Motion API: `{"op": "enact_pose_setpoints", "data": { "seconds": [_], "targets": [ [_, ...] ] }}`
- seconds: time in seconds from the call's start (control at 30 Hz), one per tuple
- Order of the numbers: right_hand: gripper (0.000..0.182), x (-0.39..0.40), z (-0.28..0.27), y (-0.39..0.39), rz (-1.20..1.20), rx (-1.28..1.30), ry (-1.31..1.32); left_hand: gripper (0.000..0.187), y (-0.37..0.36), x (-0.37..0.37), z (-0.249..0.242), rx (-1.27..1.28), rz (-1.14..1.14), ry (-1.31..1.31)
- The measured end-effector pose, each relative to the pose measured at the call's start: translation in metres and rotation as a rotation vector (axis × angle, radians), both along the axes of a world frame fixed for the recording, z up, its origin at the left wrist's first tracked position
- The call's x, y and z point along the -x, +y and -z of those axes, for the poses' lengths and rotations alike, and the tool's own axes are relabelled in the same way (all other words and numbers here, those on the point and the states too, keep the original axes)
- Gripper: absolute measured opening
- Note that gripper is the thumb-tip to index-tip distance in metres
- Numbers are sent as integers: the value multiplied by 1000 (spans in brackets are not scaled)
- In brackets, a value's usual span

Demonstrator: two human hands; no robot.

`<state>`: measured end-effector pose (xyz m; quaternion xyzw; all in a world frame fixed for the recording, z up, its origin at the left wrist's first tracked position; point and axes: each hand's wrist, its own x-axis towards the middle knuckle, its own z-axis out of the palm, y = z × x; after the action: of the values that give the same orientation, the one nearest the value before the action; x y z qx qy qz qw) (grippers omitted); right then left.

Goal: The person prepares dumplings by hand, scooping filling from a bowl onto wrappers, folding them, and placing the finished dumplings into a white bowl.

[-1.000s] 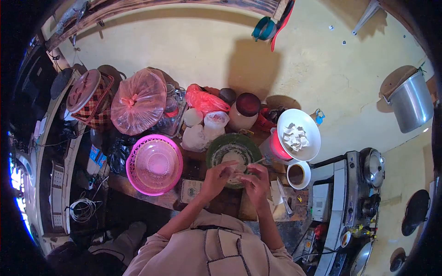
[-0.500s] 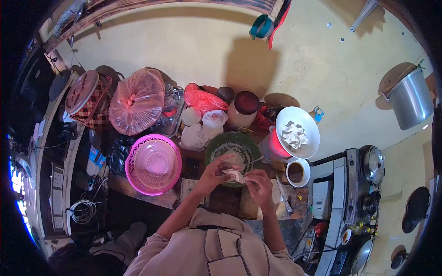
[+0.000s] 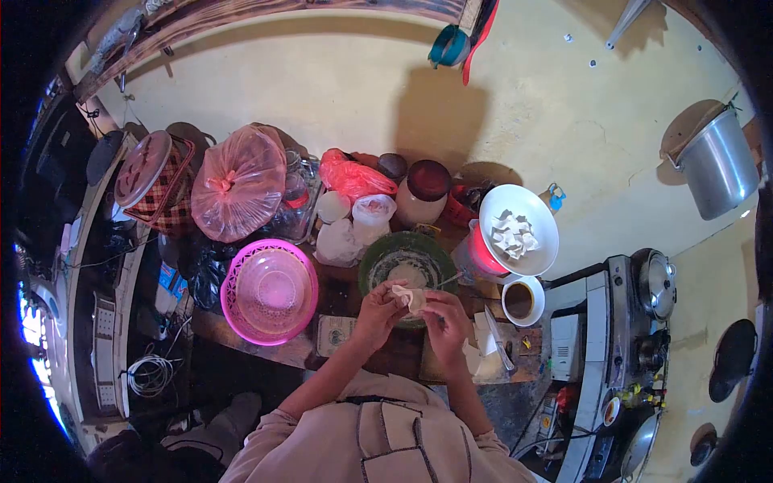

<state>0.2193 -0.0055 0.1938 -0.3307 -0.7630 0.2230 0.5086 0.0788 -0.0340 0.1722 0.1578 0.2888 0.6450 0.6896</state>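
My left hand (image 3: pixel 377 316) and my right hand (image 3: pixel 447 322) meet over the near edge of a green bowl (image 3: pixel 371 256). Between their fingertips is a small, pale sheet of dough (image 3: pixel 411 299), folded and bunched, pinched from both sides. A white, floury or pasty substance coats the inside of the green bowl, where a spoon handle (image 3: pixel 451 279) leans out. Beside my right hand, a knife (image 3: pixel 501 344) and more pale sheets (image 3: pixel 483 338) lie on a wooden board (image 3: pixel 435 358). Small folded white pieces (image 3: pixel 514 234) fill the middle of a white bowl (image 3: pixel 541 216) further right.
A cup of dark brown liquid (image 3: pixel 518 301) stands right of the board. To the left is a pink basket (image 3: pixel 228 290). Plastic bags (image 3: pixel 237 181) and a dark-lidded jar (image 3: pixel 428 180) line the wall. A stove (image 3: pixel 620 286) is at far right.
My fingers have shifted on the dough sheet, which now looks more gathered and sits slightly higher. My right hand has moved a little left, closer to my left hand.
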Motion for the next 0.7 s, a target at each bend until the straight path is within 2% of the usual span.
{"op": "enact_pose_setpoints", "data": {
  "seconds": [0.03, 0.13, 0.23, 0.37, 0.43, 0.53, 0.7],
  "targets": [
    [24, 0, 2, 2, 1, 3, 23, 34, 0, 1, -1, -4, -3, 36],
    [28, 8, -1, 0, -76, 419, 394, 32, 2, 0, -6, -15, -22, 174],
    [34, 9, -6, 2, -106, 517, 460, 31, 5, -6, -16, -88, -151, 244],
    [34, 6, -3, 4, -124, 526, 370, 29, 0, -9, -26, -74, -271, 139],
    [33, 4, 1, 3, -118, 577, 299, 27, 1, -9, -12, -82, -271, 202],
    [25, 9, -2, 0, -119, 641, 386, 23, 3, -8, -10, -113, -277, 282],
    [18, 12, 2, -1, -54, 583, 345, 17, 0, -11, -17, -84, -312, 396]
  ]
}}
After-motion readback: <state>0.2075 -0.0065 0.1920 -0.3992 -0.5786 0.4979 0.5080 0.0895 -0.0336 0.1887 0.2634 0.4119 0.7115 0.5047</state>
